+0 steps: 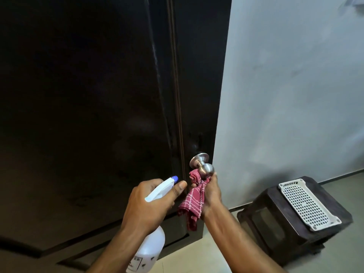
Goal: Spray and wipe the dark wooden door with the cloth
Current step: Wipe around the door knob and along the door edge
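The dark wooden door (88, 95) fills the left and middle of our view, closed against a pale wall (285, 85) on the right; a thin vertical groove runs down it near its right edge, and faint streaks catch the light on the panel.

Our left grip (145, 205) is curled round the neck of a white spray bottle (152, 245); the index finger (181, 185) lies stretched forward beside the sprayer head; the blue nozzle (175, 178) points at the door, close to the groove and just below the level of the knob; the bottle's body hangs down past our wrist and carries a label we cannot read in full.

Our right grip (211, 192) is pinched tight on a red cloth (194, 201) with thin white stripes; the cloth is bunched up against the underside of the round metal door knob (205, 168), touching it, while its loose end hangs down in front of the door's lower right corner.

To the right, on the light tiled floor (187, 259), stands a dark plastic stool (262, 217) near the wall; a white perforated tray (307, 203) lies flat on its top.
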